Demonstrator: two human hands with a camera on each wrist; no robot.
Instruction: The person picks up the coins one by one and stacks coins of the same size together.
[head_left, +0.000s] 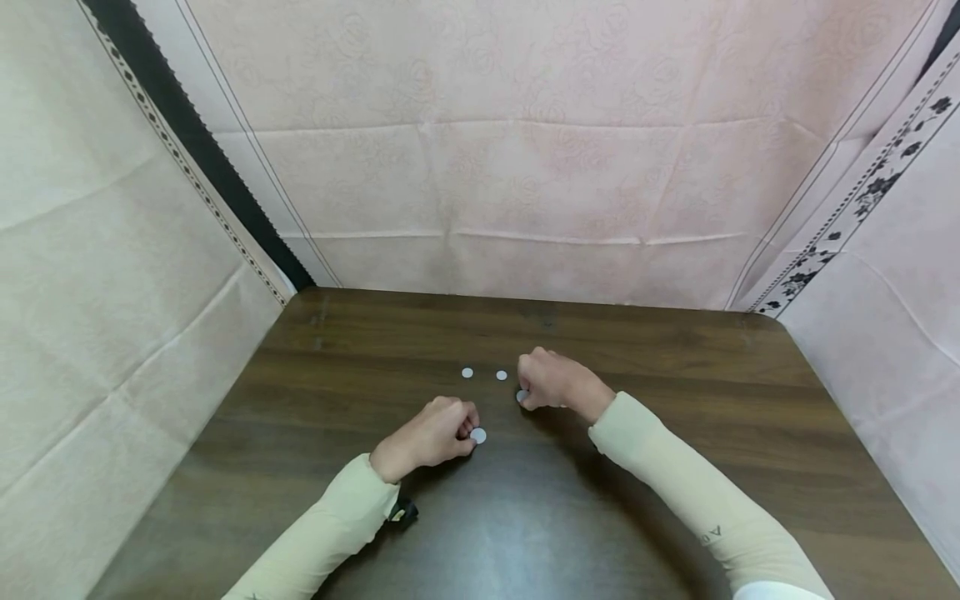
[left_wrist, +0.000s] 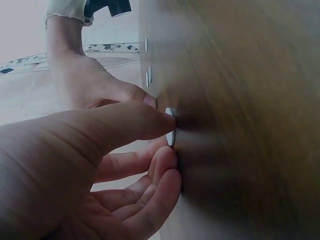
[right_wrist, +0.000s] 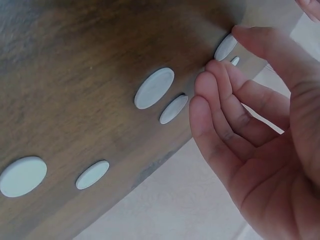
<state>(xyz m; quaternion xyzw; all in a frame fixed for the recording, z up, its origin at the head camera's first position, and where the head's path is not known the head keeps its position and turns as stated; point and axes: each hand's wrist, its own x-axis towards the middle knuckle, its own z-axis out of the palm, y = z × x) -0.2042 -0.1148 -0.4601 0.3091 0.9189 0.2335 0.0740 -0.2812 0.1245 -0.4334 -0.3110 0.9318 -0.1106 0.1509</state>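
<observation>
My left hand [head_left: 435, 429] is low over the dark wooden table and pinches a small white round disc [head_left: 478, 435] between thumb and forefinger. In the left wrist view that disc [left_wrist: 170, 125] lies at the tabletop, at the thumb tip. Further back and to the right, my right hand [head_left: 551, 379] has curled fingers and thumb about another white disc [head_left: 522, 396]. The right wrist view shows this disc [right_wrist: 226, 47] between thumb and fingertips, at the table surface. What the discs are, I cannot tell.
Two white discs, a left one [head_left: 467, 372] and a right one [head_left: 502, 375], lie beyond the hands. The right wrist view shows more discs, among them a large-looking one [right_wrist: 154, 88]. Pale cloth [head_left: 525, 167] hangs behind the wooden table [head_left: 360, 333] and on both sides.
</observation>
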